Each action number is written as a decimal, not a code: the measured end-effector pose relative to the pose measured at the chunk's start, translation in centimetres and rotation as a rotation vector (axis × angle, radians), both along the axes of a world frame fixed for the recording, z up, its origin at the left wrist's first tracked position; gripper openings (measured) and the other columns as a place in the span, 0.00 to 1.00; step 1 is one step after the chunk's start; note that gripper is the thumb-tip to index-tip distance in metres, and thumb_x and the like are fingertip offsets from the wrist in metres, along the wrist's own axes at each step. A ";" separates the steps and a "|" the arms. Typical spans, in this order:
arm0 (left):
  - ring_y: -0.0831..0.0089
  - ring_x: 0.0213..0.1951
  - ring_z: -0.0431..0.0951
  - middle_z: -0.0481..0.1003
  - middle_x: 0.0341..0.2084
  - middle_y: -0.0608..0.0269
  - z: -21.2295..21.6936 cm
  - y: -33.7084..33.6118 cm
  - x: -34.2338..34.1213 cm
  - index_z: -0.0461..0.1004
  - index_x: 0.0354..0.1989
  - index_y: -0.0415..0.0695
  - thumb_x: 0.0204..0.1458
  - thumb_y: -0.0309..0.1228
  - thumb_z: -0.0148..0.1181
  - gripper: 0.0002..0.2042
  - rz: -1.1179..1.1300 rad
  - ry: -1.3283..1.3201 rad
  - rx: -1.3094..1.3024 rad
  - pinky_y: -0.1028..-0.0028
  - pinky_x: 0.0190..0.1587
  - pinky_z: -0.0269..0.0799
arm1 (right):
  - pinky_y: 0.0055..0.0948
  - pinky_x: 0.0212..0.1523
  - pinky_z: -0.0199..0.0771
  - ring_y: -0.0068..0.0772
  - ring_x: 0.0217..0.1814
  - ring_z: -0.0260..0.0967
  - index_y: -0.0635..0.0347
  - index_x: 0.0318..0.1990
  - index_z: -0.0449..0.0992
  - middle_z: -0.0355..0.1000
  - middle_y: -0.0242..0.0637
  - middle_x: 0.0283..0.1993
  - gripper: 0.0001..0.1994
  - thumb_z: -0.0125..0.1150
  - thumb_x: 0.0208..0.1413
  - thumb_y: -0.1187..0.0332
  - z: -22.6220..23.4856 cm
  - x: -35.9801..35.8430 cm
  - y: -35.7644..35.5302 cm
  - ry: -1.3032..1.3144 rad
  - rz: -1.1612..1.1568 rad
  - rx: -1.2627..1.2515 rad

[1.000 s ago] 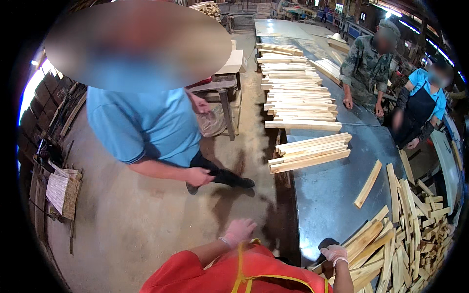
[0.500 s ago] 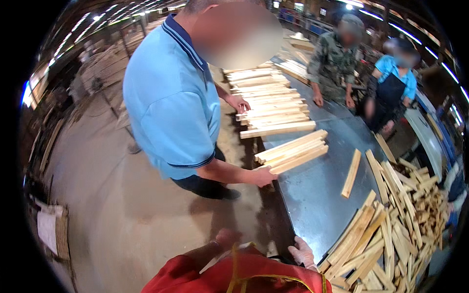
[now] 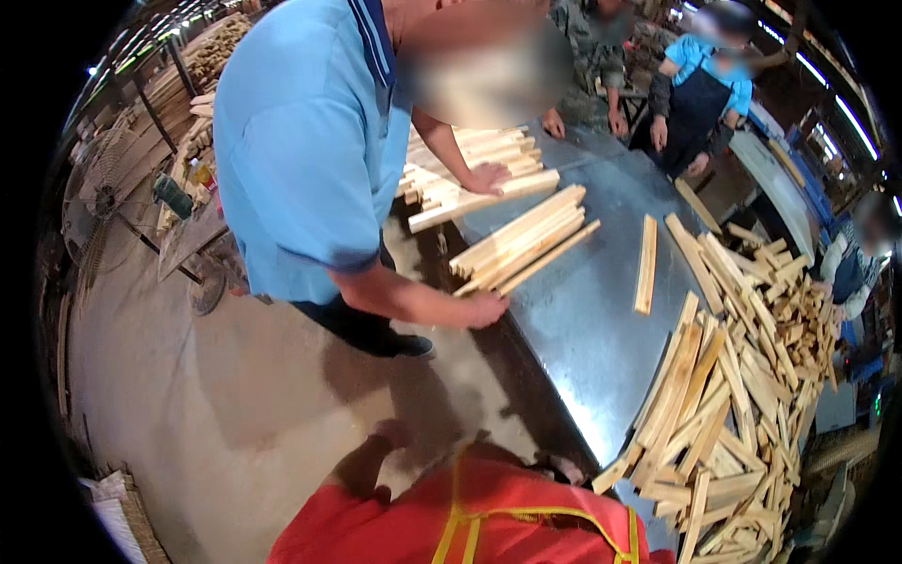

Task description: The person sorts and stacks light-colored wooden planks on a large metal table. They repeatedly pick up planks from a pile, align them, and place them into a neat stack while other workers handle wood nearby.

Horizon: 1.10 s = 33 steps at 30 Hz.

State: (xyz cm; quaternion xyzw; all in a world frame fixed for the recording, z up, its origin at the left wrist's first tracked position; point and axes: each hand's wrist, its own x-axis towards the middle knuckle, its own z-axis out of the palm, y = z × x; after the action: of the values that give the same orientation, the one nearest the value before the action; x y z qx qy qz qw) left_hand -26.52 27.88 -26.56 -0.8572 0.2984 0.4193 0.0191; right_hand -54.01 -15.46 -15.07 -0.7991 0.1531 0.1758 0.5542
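My left hand [image 3: 390, 433] hangs over the floor left of the table edge, dim and blurred; its fingers are not clear. My right hand [image 3: 564, 468] sits low at the table's edge, mostly covered by my red garment [image 3: 489, 512], so its grip is hidden. Close to it are the ends of a heap of wooden sticks [image 3: 676, 404] on the metal table [image 3: 592, 329]. Ahead, a co-worker in a light blue shirt [image 3: 291, 141] has one hand on the end of a thin stick beside a small bundle [image 3: 526, 235]. The other hand lies on a larger row of sticks [image 3: 479, 150].
A single stick [image 3: 646, 263] lies apart on the table. Two more people stand at the far side, one in camouflage [image 3: 592, 56], one in a dark apron [image 3: 695, 113]. Another person is at the right rim. A large fan [image 3: 103, 197] stands at left.
The view has shifted. The co-worker's near hand now holds a thin stick slightly apart from the bundle; the other hand rests on the larger row. My right hand has become mostly hidden.
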 end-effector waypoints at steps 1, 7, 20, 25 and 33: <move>0.53 0.55 0.82 0.84 0.50 0.54 4.4 -2.3 1.1 0.86 0.46 0.46 0.61 0.49 0.54 0.21 0.046 0.030 0.044 0.52 0.58 0.78 | 0.40 0.61 0.75 0.52 0.63 0.76 0.44 0.64 0.76 0.78 0.44 0.61 0.28 0.61 0.61 0.42 1.1 0.0 0.2 0.168 -0.010 -0.131; 0.53 0.56 0.82 0.83 0.52 0.54 -2.0 1.6 1.6 0.83 0.51 0.46 0.65 0.43 0.52 0.19 -0.148 -0.085 -0.013 0.54 0.58 0.78 | 0.37 0.65 0.72 0.50 0.68 0.73 0.60 0.67 0.74 0.76 0.53 0.63 0.38 0.68 0.57 0.40 6.6 2.5 2.7 0.322 0.053 -0.242; 0.49 0.52 0.82 0.83 0.48 0.45 -0.2 -4.0 0.3 0.85 0.46 0.44 0.64 0.49 0.48 0.24 -0.041 0.022 -0.180 0.54 0.59 0.75 | 0.36 0.65 0.73 0.45 0.68 0.74 0.55 0.68 0.73 0.78 0.47 0.62 0.29 0.64 0.63 0.54 -0.1 -4.7 0.5 0.325 0.345 -0.425; 0.48 0.48 0.84 0.84 0.45 0.47 2.9 -3.4 0.3 0.86 0.42 0.43 0.65 0.45 0.49 0.22 -0.384 0.004 -0.102 0.52 0.53 0.79 | 0.35 0.62 0.74 0.45 0.65 0.75 0.58 0.67 0.74 0.78 0.48 0.60 0.26 0.63 0.64 0.57 -3.0 -6.9 -0.1 0.258 0.460 -0.470; 0.51 0.49 0.83 0.84 0.45 0.47 2.0 -6.6 3.8 0.85 0.43 0.44 0.62 0.39 0.53 0.16 -0.261 -0.017 -0.069 0.56 0.56 0.77 | 0.40 0.52 0.79 0.46 0.56 0.79 0.60 0.61 0.78 0.80 0.49 0.55 0.21 0.59 0.67 0.57 -5.2 -6.0 2.2 0.154 0.170 -0.349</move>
State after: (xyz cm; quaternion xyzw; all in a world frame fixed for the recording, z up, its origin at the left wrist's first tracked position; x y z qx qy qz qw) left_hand -22.68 21.30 -24.53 -0.8149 0.4213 0.3953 0.0465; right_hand -60.02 -13.27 -20.31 -0.8772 0.1553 0.2533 0.3772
